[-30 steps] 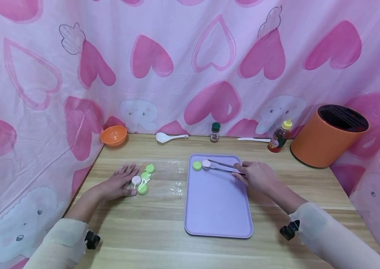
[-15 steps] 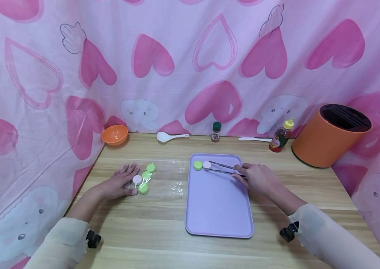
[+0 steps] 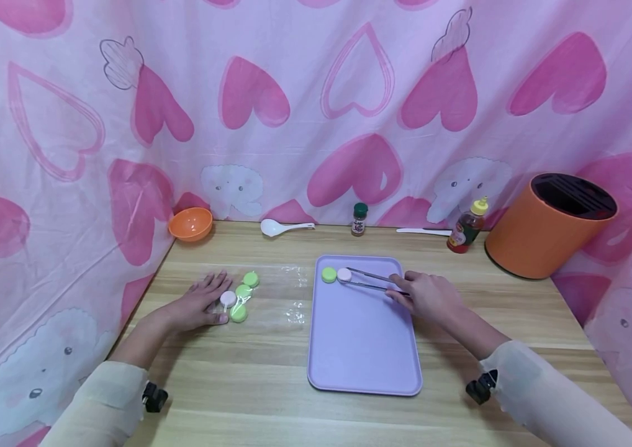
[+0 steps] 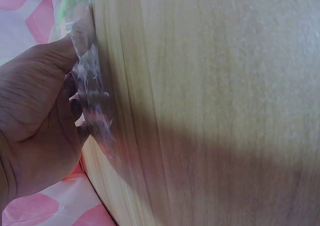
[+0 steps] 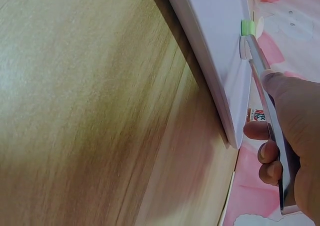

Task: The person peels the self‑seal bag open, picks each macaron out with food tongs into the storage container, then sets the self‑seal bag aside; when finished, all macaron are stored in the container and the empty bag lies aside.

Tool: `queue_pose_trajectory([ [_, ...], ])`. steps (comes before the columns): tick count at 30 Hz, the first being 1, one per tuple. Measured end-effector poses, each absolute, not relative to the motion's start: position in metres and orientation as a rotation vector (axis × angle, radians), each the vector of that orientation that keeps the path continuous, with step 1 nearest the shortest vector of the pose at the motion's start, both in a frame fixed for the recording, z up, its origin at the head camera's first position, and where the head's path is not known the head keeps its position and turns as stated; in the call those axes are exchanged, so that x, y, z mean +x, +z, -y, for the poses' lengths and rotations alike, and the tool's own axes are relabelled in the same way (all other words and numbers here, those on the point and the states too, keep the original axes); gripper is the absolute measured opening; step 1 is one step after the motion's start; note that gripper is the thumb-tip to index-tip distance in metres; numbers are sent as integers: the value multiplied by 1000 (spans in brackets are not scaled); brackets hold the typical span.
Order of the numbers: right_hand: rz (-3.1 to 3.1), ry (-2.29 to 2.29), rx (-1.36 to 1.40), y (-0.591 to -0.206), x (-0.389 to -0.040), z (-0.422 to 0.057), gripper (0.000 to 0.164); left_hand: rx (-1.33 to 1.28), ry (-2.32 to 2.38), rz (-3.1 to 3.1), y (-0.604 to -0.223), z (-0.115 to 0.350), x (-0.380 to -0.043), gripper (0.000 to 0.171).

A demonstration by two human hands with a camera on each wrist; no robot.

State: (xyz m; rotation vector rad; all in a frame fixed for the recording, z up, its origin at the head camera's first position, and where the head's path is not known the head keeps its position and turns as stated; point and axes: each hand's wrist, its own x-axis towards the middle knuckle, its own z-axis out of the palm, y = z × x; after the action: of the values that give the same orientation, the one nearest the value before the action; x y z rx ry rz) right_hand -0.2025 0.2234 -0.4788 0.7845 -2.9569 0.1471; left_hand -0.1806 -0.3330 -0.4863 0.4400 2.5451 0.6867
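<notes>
My right hand (image 3: 430, 295) grips metal tongs (image 3: 372, 285) over the upper part of a lilac tray (image 3: 363, 347). The tongs' tips sit on either side of a pale pink macaron (image 3: 344, 274), which rests on the tray beside a green macaron (image 3: 328, 274). In the right wrist view, fingers and thumb wrap round the tongs (image 5: 267, 90). On the left, my left hand (image 3: 198, 304) lies with fingers extended on a clear plastic bag (image 3: 277, 298). Three green macarons (image 3: 238, 313) and a pale pink one (image 3: 228, 299) lie in the bag, by the thumb and fingertips.
Along the back stand an orange bowl (image 3: 190, 225), a white spoon (image 3: 285, 228), a green-capped spice jar (image 3: 359, 219), a white knife (image 3: 422, 231) and a yellow-capped sauce bottle (image 3: 467, 226). An orange knife block (image 3: 545, 233) stands at the back right. A pink heart-print curtain (image 3: 271, 149) encloses the table.
Nothing on the table has visibly moved, and both hands keep their places. Only the head view has shifted very slightly.
</notes>
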Motion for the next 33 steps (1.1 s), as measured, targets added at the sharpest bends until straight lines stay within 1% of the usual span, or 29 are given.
queue_pose_trajectory([
  [14,2924,185,815,-468,-202,-216,49,453,682,-2557,-486,335,-180,100],
  [20,2881,134,899,-465,-201,-201,46,448,673,-2556,-487,334,-180,101],
  [33,2763,101,1087,-465,-204,-161,45,440,675,-2548,-492,336,-184,101],
])
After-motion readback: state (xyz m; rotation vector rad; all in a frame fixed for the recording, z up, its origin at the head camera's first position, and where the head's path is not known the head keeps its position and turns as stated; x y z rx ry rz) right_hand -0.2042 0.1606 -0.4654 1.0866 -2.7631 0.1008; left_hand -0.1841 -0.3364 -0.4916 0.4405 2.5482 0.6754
